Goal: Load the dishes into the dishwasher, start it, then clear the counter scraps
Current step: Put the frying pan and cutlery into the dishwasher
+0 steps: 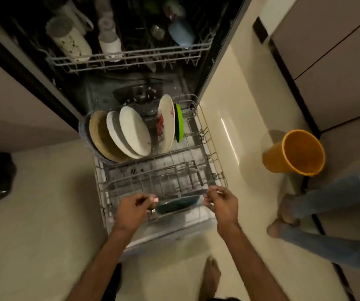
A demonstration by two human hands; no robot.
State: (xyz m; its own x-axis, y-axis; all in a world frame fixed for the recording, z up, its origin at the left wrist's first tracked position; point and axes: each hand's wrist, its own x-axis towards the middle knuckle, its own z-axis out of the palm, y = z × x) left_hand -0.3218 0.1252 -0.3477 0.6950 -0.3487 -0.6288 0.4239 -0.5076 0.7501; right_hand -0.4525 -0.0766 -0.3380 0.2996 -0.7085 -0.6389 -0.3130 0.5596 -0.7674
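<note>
Item 1. My bare foot (211, 276), on the pale floor below the open dishwasher door.

Item 2. Left hand (134, 210), fingers curled and pinching the left edge of the teal dish (178, 205). A small pinkish end shows at the fingertips, but it is too blurred for me to say whether it is a handle.

Item 3. Right hand (222, 200), fingers bent, pinching the dish's right rim.

Item 4. Teal dish, held between both hands over the near end of the lower rack (215, 157). It is dark and shallow, with a glassy, see-through rim. I judge it stiff, breakable and moderately heavy, and slick if wet. It is best held at two opposite rim points, as now, and lowered on edge between the tines, not dropped.

Item 5. Lower rack, pulled out, with bare tines in its near half.

Item 6. Standing on edge in the far half are a tan plate (103, 137), white plates (134, 131) leaning against it, a patterned plate (166, 124) and, just beside that, a green plate (179, 122).

Item 7. Orange bin (294, 153), on the floor to the right.

Item 8. Upper rack (131, 59), holding a speckled cup (70, 40) and a blue cup (181, 32).
</note>
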